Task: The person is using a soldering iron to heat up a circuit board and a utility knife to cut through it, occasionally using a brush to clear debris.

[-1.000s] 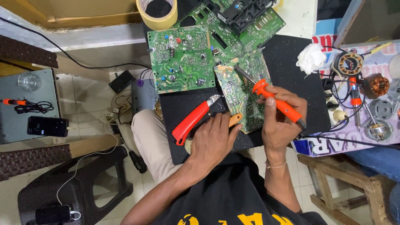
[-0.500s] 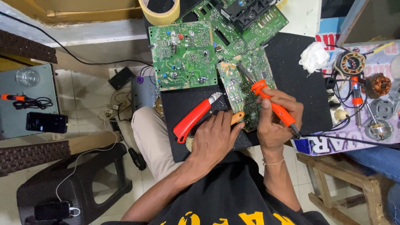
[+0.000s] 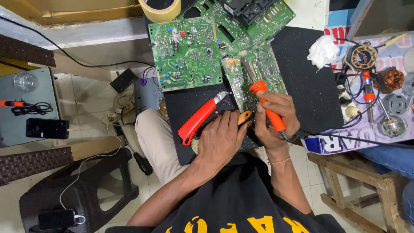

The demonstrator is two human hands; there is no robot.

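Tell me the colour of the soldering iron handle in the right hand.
Orange, on the soldering iron gripped by the right hand; clearest in the head view.

Background only: yellow tape roll (image 3: 160, 7) at top edge, white crumpled cloth (image 3: 322, 50) right of the black mat (image 3: 310, 86). Motor stator (image 3: 362, 56) and copper rotor (image 3: 393, 79) on the side counter (image 3: 403, 129). Phone (image 3: 47, 128) on grey box (image 3: 26, 129) at left, black plastic stool (image 3: 86, 194) and second phone (image 3: 56, 218) below.
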